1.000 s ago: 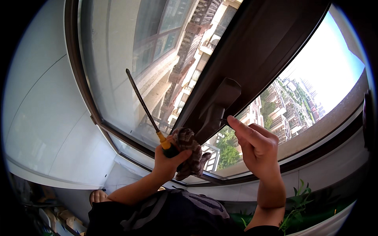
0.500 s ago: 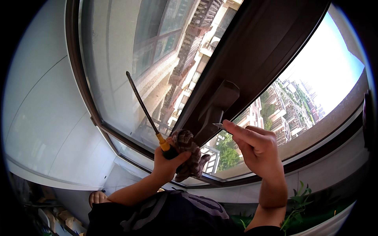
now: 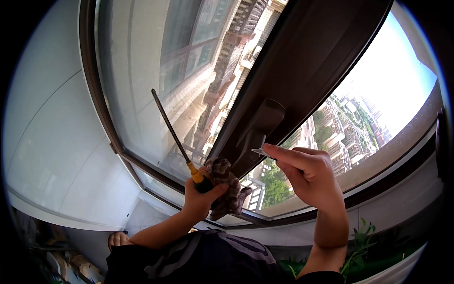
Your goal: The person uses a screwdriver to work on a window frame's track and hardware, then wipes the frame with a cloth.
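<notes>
My left hand (image 3: 197,196) is closed round a screwdriver (image 3: 171,131) with a yellow and black handle, its long dark shaft pointing up and to the left. The same hand also grips a crumpled brown patterned cloth (image 3: 227,191). Between the thumb and fingers of my right hand (image 3: 305,175) is pinched a small thin blade-like piece (image 3: 263,153), pale and pointed; its exact kind is unclear. The tip of that piece is close to the lower end of a dark brown window handle (image 3: 261,124), and I cannot tell whether they touch.
The handle sits on a wide dark brown window frame (image 3: 312,52), with glass panes on both sides and buildings outside. White wall panels (image 3: 52,142) stand at the left. Green plants (image 3: 362,236) grow at the lower right. Assorted items lie at the lower left.
My right hand has shifted slightly left, tilting so more of the thin piece shows. My left hand keeps the screwdriver and cloth almost still.
</notes>
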Demonstrator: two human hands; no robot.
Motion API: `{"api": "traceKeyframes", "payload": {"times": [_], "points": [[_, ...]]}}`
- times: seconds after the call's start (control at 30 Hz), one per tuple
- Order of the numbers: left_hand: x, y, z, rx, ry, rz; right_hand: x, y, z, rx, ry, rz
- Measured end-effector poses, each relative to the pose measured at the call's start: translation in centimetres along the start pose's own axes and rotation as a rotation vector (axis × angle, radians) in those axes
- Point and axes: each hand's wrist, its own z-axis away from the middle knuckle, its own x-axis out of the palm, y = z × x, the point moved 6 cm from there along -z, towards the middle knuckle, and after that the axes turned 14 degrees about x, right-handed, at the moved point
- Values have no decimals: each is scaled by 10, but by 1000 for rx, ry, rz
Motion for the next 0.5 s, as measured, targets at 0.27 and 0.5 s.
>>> {"api": "traceKeyframes", "payload": {"times": [0.27,0.5], "points": [[2,1,2,-42,10,27,-6,-2,-4,-18,21,-43],[6,6,3,-57,-16,58,-3,-5,-2,-6,-100,61]]}}
